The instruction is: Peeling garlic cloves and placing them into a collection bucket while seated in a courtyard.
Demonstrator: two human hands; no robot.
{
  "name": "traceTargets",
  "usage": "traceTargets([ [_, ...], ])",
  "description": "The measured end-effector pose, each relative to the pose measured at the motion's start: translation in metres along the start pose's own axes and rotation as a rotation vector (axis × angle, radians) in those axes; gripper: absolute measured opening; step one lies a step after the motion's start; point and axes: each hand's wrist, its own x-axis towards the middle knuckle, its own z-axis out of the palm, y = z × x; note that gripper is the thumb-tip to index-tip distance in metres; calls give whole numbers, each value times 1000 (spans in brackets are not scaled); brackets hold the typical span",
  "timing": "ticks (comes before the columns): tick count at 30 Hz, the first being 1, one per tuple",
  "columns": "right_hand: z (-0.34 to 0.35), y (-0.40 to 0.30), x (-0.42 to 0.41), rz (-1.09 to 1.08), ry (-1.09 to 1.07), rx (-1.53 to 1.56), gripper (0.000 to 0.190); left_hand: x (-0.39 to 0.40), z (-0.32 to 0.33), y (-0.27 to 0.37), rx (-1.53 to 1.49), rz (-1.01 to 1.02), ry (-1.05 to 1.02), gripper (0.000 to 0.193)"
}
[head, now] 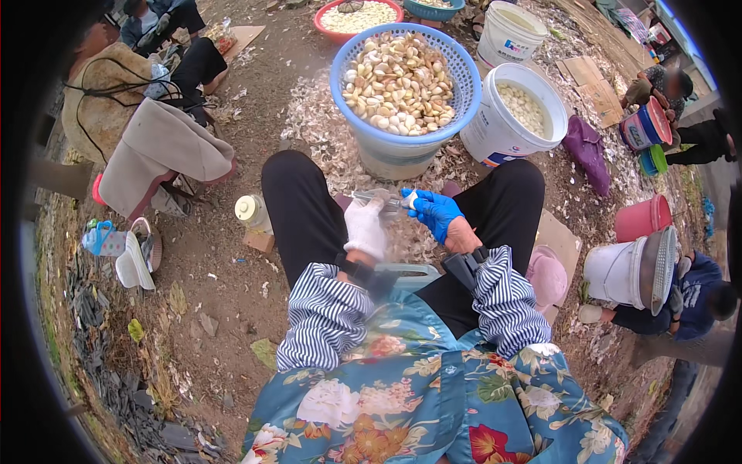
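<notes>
My left hand (366,226), in a white knit glove, is closed around a small metal tool (371,197), perhaps a knife; its exact kind cannot be told. A garlic clove (410,200) sits between the fingertips of my right hand (435,213), which wears a blue rubber glove. Both hands meet between my knees, the tool's end close to the clove. Beyond them a blue plastic colander (406,136) heaped with unpeeled garlic cloves (400,81) rests on a bucket (400,159). To its right stands a white bucket (478,130) with peeled cloves in liquid.
Garlic skins (316,124) litter the ground. Farther off are a red basin (324,36) of cloves and another white bucket (493,43). A cloth-covered seat (168,139) and a lidded jar (250,210) stand left. Co-workers sit at upper left, upper right and right, near a red bucket (640,219).
</notes>
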Motion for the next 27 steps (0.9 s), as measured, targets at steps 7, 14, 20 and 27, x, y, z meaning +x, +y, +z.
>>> traceTargets([
  [7,6,-2,-5,-99,-18,-201,41,2,-4,12,195,-1,52,15],
  [14,1,12,4,-321,-40,-315,46,-10,16,19,267,179,-111,14],
  [20,4,17,1,-430,-127,-399,48,-8,7,19,264,68,13,13],
  [27,6,2,-8,-253,-98,-486,36,0,-5,13,146,80,43,13],
])
